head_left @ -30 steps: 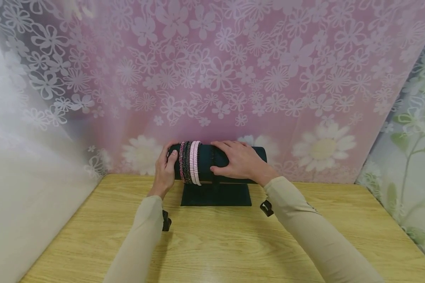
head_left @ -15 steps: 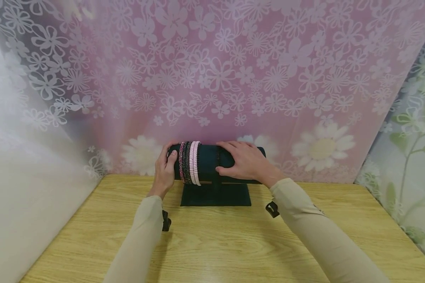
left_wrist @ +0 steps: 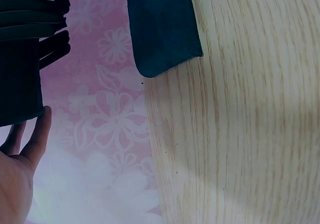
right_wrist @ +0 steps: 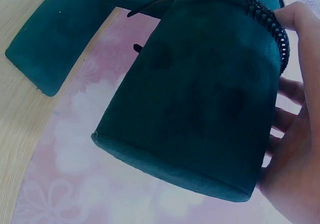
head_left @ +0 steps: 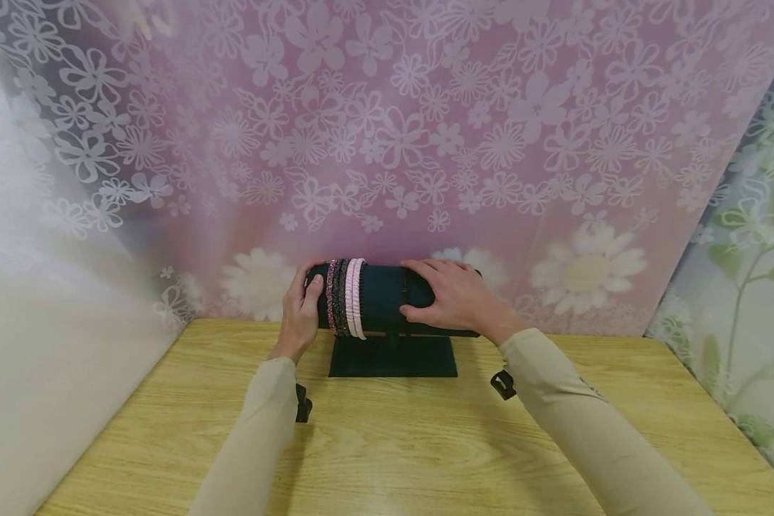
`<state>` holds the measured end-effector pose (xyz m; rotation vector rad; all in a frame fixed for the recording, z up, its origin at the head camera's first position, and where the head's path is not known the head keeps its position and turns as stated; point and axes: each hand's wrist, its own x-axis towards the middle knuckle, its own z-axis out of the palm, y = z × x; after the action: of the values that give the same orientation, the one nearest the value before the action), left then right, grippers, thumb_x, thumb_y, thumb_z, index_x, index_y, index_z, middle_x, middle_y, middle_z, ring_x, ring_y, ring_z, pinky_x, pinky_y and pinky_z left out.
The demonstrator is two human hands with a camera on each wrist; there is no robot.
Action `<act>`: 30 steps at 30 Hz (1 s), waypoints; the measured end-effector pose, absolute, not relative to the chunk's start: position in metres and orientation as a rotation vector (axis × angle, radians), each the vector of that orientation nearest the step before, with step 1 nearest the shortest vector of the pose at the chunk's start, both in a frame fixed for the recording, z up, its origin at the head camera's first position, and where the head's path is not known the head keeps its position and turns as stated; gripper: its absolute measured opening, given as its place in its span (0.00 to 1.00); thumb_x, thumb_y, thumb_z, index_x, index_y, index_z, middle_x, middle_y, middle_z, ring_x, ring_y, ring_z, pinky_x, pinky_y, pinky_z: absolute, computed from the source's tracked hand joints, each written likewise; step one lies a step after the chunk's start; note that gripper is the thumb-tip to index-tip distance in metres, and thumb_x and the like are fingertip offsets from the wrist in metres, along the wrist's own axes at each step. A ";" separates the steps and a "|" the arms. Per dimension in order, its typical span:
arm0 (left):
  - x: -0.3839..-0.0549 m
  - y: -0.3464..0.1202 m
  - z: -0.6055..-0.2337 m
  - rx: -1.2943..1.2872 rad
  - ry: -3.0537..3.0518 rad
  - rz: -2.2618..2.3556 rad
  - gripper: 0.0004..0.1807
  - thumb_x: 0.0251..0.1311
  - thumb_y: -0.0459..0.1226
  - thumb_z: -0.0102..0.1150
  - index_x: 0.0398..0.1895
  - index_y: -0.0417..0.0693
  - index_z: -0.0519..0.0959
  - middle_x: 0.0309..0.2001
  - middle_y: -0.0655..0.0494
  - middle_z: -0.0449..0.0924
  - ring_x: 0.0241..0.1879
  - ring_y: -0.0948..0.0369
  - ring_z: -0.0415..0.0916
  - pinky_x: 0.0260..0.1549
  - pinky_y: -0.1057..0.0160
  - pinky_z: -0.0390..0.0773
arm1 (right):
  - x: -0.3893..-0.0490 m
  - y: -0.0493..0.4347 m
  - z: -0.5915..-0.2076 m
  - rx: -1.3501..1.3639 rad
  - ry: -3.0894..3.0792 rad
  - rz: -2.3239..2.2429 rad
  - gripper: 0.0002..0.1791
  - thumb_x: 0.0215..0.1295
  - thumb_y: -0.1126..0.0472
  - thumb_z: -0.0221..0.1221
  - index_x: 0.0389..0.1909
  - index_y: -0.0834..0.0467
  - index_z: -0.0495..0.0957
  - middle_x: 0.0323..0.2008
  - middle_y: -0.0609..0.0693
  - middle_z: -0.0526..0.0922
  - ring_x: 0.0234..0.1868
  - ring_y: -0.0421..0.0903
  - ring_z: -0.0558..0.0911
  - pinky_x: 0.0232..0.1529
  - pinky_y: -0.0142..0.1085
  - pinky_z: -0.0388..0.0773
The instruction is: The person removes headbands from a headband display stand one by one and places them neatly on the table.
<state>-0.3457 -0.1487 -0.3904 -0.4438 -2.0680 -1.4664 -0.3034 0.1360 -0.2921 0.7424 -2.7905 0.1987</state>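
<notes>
A dark teal velvet display stand [head_left: 382, 301] stands on the table, its padded roll lying crosswise over a flat base [head_left: 393, 357]. My left hand [head_left: 301, 308] grips the roll's left end, thumb in front and other fingers behind. Close to that thumb sit several headbands, patterned and black ones [head_left: 338, 297] and pale pink ones [head_left: 355, 297]. Farther right on the roll, my right hand [head_left: 454, 297] holds a thin black headband [head_left: 405, 287] between thumb and fingers. In the right wrist view, the thumb presses the toothed inner side of this black beaded headband [right_wrist: 250, 2], whose tip sticks out below.
The wood-grain table [head_left: 387, 444] extends toward the person. A pink flowered curtain [head_left: 387, 143] hangs right behind the stand, with a white one [head_left: 51, 322] at left and a green-leafed one [head_left: 755, 322] at right.
My right hand has moved a little to the right along the roll, and the black headband has slid with it. The left hand and the other headbands have stayed in place.
</notes>
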 end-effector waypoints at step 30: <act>-0.346 -0.149 -0.390 -0.474 -2.062 -1.504 0.24 0.79 0.49 0.39 0.72 0.54 0.67 0.63 0.50 0.73 0.50 0.51 0.76 0.52 0.49 0.74 | -0.299 0.163 -0.295 0.752 -2.779 0.203 0.46 0.62 0.32 0.60 0.78 0.47 0.63 0.72 0.57 0.72 0.70 0.62 0.73 0.71 0.64 0.63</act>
<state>-0.3456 -0.1491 -0.3905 -0.4740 -2.0620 -1.5040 -0.2987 0.1632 -0.2945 0.7519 -2.7791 0.2027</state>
